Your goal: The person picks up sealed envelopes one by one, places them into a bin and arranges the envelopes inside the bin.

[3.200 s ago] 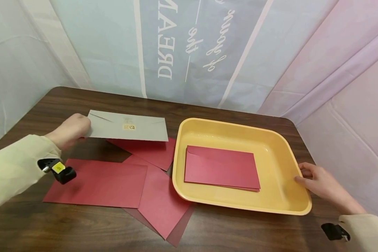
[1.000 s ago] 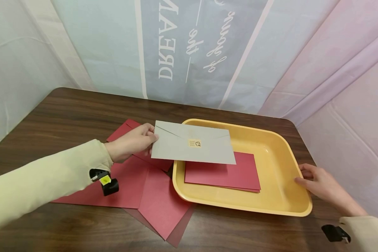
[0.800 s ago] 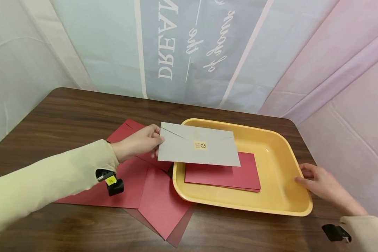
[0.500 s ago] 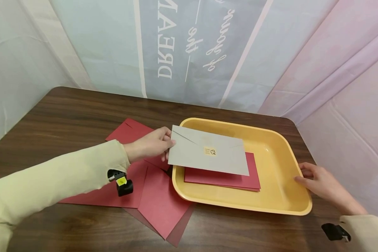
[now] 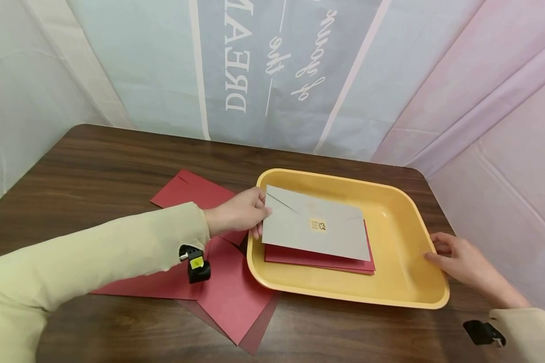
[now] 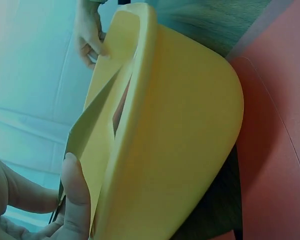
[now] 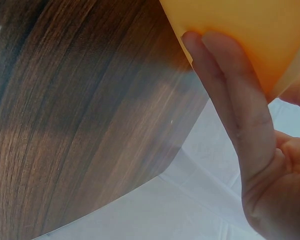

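Grey envelope [image 5: 295,227]: tilted above red envelopes [image 5: 318,260] in the yellow tray [image 5: 345,296]; I judged it light, flexible, easily creased.
Left grip [image 5: 245,213]: I had it pinched on the envelope's left short edge, a sound hold, I judged.
Right grip [image 5: 456,257]: I kept it curled over the tray's right rim.

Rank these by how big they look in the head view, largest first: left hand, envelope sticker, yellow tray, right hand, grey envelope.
1. Yellow tray
2. Grey envelope
3. Left hand and right hand, unranked: they look about alike
4. Envelope sticker
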Demonstrator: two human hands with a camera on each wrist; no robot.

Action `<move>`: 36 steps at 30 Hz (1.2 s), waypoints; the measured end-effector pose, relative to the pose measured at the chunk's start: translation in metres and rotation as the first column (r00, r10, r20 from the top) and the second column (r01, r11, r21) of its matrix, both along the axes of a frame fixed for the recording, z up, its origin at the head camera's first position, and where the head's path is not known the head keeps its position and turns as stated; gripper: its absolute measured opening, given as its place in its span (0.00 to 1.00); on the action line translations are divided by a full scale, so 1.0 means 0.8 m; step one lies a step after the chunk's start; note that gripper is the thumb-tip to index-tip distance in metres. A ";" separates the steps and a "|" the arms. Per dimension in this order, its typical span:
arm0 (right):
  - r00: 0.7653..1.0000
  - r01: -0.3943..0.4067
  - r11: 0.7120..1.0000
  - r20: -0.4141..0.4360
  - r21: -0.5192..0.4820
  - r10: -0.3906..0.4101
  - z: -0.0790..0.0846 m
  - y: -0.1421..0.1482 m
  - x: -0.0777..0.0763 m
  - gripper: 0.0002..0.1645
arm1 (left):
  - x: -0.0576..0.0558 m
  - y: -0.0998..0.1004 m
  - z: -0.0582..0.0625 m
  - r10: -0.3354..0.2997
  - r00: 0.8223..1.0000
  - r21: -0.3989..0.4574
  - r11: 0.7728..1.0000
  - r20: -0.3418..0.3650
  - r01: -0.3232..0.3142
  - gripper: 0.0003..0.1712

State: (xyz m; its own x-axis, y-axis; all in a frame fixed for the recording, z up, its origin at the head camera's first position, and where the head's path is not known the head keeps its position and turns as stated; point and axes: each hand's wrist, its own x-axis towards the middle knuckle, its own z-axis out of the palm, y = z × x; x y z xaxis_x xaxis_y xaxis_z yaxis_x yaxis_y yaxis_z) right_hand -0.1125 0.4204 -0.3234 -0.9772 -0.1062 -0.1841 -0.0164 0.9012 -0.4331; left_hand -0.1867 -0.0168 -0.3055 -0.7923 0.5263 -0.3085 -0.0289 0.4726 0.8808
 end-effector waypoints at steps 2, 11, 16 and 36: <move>1.000 -0.001 1.000 -0.004 0.008 0.001 0.000 0.000 -0.001 0.23 | 0.001 0.004 0.001 -0.007 1.000 -0.016 1.000 -0.008 0.007 0.06; 1.000 -0.008 1.000 -0.004 0.013 0.008 0.001 -0.001 -0.001 0.22 | 0.005 0.021 -0.003 0.010 1.000 -0.071 0.997 -0.002 -0.010 0.07; 1.000 -0.003 1.000 0.001 0.013 0.003 0.002 -0.002 0.000 0.23 | 0.005 0.024 -0.007 0.008 1.000 -0.111 0.994 -0.012 -0.009 0.07; 1.000 0.004 1.000 0.004 -0.003 -0.004 -0.001 0.001 0.001 0.22 | -0.002 0.045 0.000 -0.048 0.999 -0.353 0.935 0.002 0.046 0.47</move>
